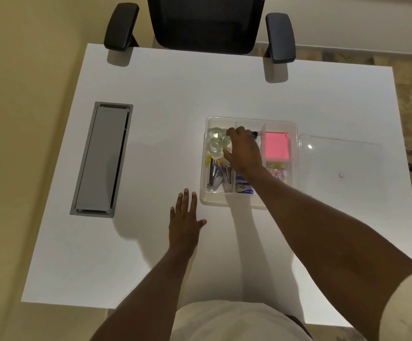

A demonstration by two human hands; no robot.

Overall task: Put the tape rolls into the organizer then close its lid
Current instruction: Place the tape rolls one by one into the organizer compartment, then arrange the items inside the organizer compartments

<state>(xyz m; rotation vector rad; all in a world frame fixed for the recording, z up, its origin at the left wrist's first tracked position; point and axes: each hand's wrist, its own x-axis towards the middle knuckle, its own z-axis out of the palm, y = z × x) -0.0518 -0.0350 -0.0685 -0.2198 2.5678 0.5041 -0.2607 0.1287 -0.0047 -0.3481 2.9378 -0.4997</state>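
Note:
A clear plastic organizer (294, 134) with several compartments stands on the white table (163, 94). Several clear tape rolls (216, 140) lie in its far-left compartment. My right hand (244, 150) reaches into the organizer, palm down, its fingertips at the right edge of the tape rolls; whether it grips one I cannot tell. My left hand (184, 221) lies flat on the table with spread fingers, just in front of the organizer's near-left corner. The clear lid (340, 166) lies flat on the table right of the organizer.
Other compartments hold a pink sticky-note pad (276, 145), coloured paper clips (277, 172), staplers (217, 177) and staple boxes (243, 184). A grey cable-tray cover (102, 158) is set into the table at left. A black office chair (205, 23) stands at the far edge.

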